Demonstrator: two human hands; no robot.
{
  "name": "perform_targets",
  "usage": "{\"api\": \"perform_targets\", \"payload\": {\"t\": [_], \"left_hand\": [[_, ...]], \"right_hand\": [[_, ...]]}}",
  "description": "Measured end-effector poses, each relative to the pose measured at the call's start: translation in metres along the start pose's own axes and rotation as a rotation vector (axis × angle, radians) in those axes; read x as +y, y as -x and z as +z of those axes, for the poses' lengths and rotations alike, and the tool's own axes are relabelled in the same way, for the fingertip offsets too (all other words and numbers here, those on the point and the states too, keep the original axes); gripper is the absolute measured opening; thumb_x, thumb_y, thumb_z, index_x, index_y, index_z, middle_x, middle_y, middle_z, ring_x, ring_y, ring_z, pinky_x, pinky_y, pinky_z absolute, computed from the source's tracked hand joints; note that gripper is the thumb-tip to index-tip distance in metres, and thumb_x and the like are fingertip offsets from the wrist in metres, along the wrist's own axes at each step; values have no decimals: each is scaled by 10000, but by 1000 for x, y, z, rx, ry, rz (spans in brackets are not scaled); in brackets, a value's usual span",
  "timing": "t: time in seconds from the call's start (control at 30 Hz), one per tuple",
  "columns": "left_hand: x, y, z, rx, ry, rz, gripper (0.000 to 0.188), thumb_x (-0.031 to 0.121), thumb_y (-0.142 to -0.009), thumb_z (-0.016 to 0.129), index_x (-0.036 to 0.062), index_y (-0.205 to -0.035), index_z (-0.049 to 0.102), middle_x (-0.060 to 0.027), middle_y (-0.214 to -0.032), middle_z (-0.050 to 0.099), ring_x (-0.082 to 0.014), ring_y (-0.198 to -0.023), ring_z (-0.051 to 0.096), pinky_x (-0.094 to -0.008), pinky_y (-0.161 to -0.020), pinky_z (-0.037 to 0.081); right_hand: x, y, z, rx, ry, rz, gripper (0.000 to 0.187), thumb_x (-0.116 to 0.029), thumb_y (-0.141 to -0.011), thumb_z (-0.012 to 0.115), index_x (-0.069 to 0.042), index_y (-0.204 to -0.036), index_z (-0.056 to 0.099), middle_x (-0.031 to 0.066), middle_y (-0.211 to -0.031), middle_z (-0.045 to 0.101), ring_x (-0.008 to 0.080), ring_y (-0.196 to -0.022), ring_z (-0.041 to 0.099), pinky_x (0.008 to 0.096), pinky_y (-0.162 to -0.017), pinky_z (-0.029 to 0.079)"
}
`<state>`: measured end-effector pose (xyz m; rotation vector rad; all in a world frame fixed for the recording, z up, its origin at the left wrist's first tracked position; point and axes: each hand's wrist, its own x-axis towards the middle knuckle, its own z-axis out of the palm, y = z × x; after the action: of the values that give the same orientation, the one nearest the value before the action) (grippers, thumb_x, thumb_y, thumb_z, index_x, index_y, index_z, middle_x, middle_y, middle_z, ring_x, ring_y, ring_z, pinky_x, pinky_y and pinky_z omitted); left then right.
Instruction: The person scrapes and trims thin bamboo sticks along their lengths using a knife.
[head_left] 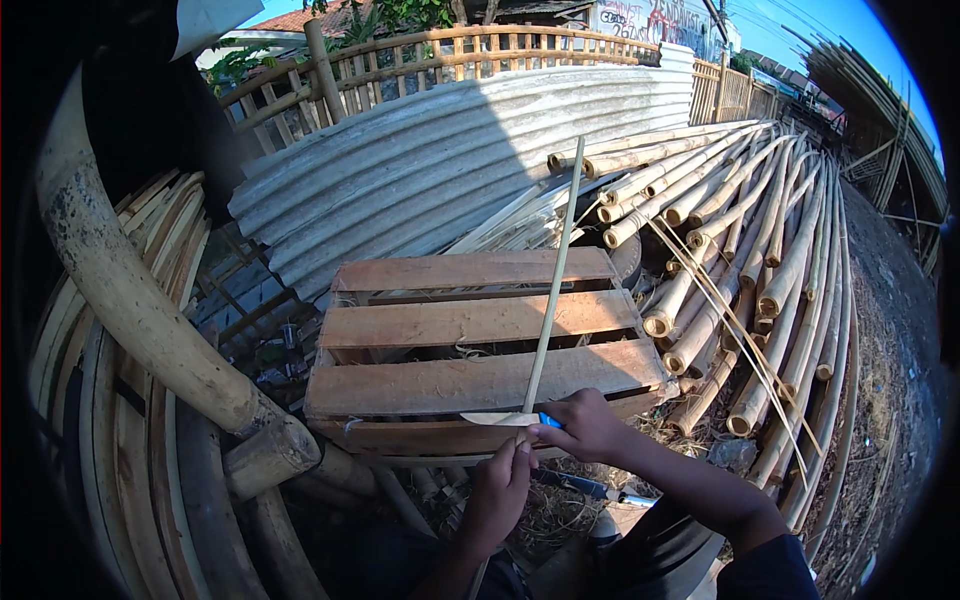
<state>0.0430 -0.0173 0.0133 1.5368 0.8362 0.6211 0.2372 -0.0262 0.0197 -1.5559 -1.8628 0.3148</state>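
My right hand [583, 427] is closed round the blue handle of a knife [497, 419]. The knife's blade points left and lies across a long, thin bamboo strip [556, 290]. Below the blade, my left hand [497, 492] grips the strip with thumb and fingers pressed together. From my hands the strip rises, slightly tilted to the right, in front of a slatted wooden crate [440, 387]. Its lower end runs down past my left hand toward my lap.
Many bamboo poles [790, 290] lie stacked at the right, cut ends toward me. Thin strips [735, 335] rest across them. A thick bamboo post [150, 290] and split bamboo [105, 440] stand at the left. Corrugated sheeting [400, 150] and a bamboo fence [480, 50] are behind the crate.
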Motion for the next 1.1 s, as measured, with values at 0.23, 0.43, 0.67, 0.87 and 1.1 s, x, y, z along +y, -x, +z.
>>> {"api": "perform_targets", "payload": {"t": [0.23, 0.43, 0.67, 0.87, 1.1], "left_hand": [[4, 1, -4, -21, 163, -32, 303, 277, -1001, 375, 66, -791, 432, 51, -538, 265, -33, -415, 254, -221, -381, 222], [27, 12, -8, -230, 456, -302, 305, 332, -1004, 349, 106, -800, 373, 59, -550, 234, -30, -398, 198, -209, -351, 164], [17, 15, 9, -337, 323, -365, 276, 292, -1004, 369, 99, -808, 389, 47, -570, 268, -36, -403, 251, -212, -358, 196], [1, 3, 8, -359, 344, -386, 272, 278, -1006, 359, 97, -804, 384, 49, -590, 284, -36, -430, 275, -206, -375, 213], [-7, 0, 0, -471, 389, -293, 253, 298, -1003, 357, 59, -987, 438, 1, -639, 402, -42, -445, 308, -200, -395, 252]], "right_hand": [[2, -9, -5, -27, 47, -65, 557, -480, -902, 469, 10, -657, 570, 204, -496, 467, 362, -494, 507, 437, -547, 407], [30, -26, -35, 200, -29, 265, 490, -379, -941, 469, 14, -673, 590, 188, -473, 448, 361, -444, 451, 420, -467, 371], [108, -40, -71, 399, 179, 501, 501, -405, -945, 458, -23, -620, 468, 169, -483, 439, 235, -442, 493, 414, -471, 361], [67, -35, -51, 508, -979, 330, 342, -54, -784, 712, -83, -772, 372, 86, -725, 593, 180, -625, 637, 289, -549, 550], [42, -31, -61, 457, -1143, 441, 387, 48, -768, 683, -91, -745, 322, 135, -755, 605, 268, -699, 672, 355, -605, 598]]}}
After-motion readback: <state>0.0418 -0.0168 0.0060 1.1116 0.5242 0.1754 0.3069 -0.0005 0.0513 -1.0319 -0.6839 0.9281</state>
